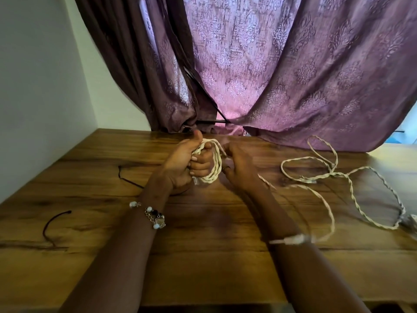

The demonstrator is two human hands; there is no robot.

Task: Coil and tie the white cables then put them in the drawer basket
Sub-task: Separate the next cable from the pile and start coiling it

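The wooden table carries a loose white cable at the right. Above the middle, the left hand is closed around a half-made coil. The right hand pinches the strand and feeds it. The free tail hangs over the right forearm; it may snag there and pull the loops open. No drawer basket is visible.

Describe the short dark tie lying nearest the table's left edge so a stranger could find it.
Start at the wooden table and look left of the left hand's forearm. The dark tie lies there in a curved hook. A second dark cord lies farther back by the wrist; the white cables lie right.
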